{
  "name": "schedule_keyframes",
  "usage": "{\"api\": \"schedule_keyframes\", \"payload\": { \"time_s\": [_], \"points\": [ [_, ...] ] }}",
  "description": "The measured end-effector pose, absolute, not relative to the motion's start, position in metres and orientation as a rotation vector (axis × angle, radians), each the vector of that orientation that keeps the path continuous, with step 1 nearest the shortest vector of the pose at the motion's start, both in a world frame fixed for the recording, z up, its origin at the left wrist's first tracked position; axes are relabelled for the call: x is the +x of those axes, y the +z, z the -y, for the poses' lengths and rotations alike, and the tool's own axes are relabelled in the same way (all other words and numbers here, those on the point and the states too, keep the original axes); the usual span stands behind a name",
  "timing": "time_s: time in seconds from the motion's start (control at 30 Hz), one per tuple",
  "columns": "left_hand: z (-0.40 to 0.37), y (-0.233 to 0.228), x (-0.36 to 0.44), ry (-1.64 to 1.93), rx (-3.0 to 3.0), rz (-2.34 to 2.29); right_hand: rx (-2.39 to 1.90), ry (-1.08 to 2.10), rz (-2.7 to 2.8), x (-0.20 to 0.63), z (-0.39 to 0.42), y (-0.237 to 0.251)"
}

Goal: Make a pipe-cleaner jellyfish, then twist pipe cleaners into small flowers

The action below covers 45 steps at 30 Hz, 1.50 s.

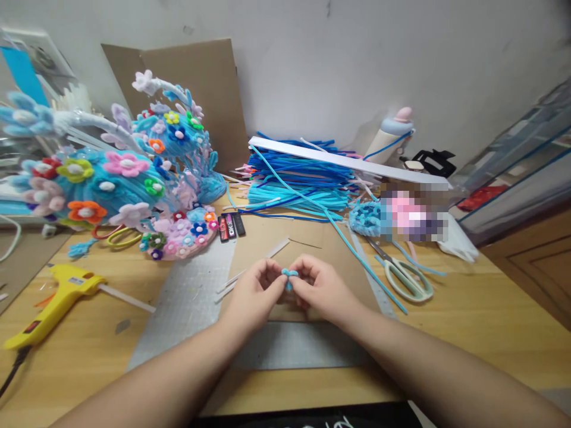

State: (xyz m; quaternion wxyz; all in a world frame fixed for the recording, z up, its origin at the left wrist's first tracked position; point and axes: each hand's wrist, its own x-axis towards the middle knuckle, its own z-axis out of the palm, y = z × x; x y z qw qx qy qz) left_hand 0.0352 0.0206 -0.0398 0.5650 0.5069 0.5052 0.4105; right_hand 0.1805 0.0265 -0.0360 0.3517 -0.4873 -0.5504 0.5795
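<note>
My left hand (255, 292) and my right hand (322, 286) meet over a brown cardboard sheet (263, 244) in the middle of the table. Together they pinch a small light-blue pipe-cleaner piece (289, 275) bent into little loops. Fingertips of both hands close on it from either side. A long light-blue pipe cleaner (357, 257) lies on the table to the right of my right hand. Pale scissors (408, 276) lie further right.
A yellow glue gun (56, 300) lies at the left. A large fuzzy blue piece covered in coloured flowers (116, 178) stands at the back left. A pile of blue pipe cleaners (298, 175) sits behind, under a white strip (348, 159). A grey cutting mat (187, 297) underlies the cardboard.
</note>
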Motion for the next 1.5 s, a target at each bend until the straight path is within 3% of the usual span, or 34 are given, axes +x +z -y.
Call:
{"api": "schedule_keyframes", "payload": {
  "time_s": [0.3,0.57,0.77,1.17,1.33,1.5],
  "points": [
    [-0.024,-0.042,0.032,0.999,0.815,-1.047,-1.145,1.551,1.398,0.182,-0.029,-0.039],
    [-0.02,-0.04,0.033,0.909,1.251,-1.215,-1.276,1.383,1.597,0.183,-0.025,-0.038],
    [-0.018,-0.04,0.032,0.867,1.299,-1.235,-1.262,1.456,1.519,0.183,-0.025,-0.039],
    [-0.018,-0.04,0.032,0.837,1.374,-1.278,-1.384,0.936,1.773,0.181,-0.014,-0.041],
    [-0.024,-0.036,0.029,0.889,0.919,-1.078,-1.183,1.233,1.692,0.188,-0.024,-0.032],
    [-0.028,-0.032,0.024,0.885,0.678,-0.926,-1.099,1.215,1.66,0.193,-0.035,-0.03]
  ]
}}
